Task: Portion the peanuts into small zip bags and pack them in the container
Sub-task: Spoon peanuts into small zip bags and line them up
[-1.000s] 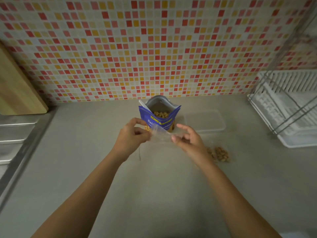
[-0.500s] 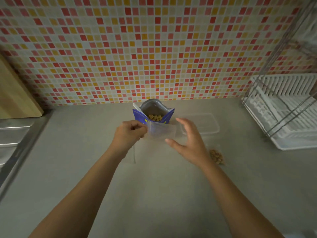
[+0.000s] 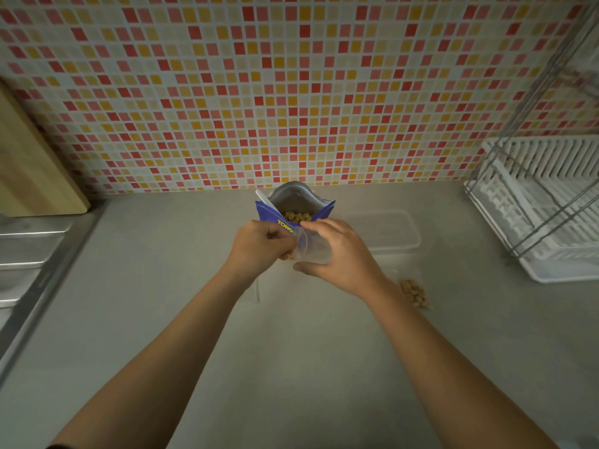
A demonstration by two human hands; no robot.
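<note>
A blue peanut pouch [image 3: 267, 213] stands open at the back of the counter, with peanuts [image 3: 296, 217] and a white scoop handle [image 3: 263, 196] showing inside. Just in front of it I hold a small clear zip bag [image 3: 312, 247]. My left hand [image 3: 259, 246] pinches its left edge. My right hand [image 3: 342, 254] cups it from the right, thumb under and fingers over. A clear plastic container [image 3: 389, 233] lies right of the pouch. A filled zip bag of peanuts [image 3: 415, 293] rests on the counter by my right forearm.
A white dish rack [image 3: 538, 205] with a metal frame fills the right side. A wooden board [image 3: 29, 166] leans on the tiled wall at the left, above a steel sink drainer [image 3: 29, 254]. More clear bags [image 3: 254, 291] lie flat under my left wrist.
My right hand has closed in from an open spread and now wraps the small bag. Both hands have moved up nearer the pouch.
</note>
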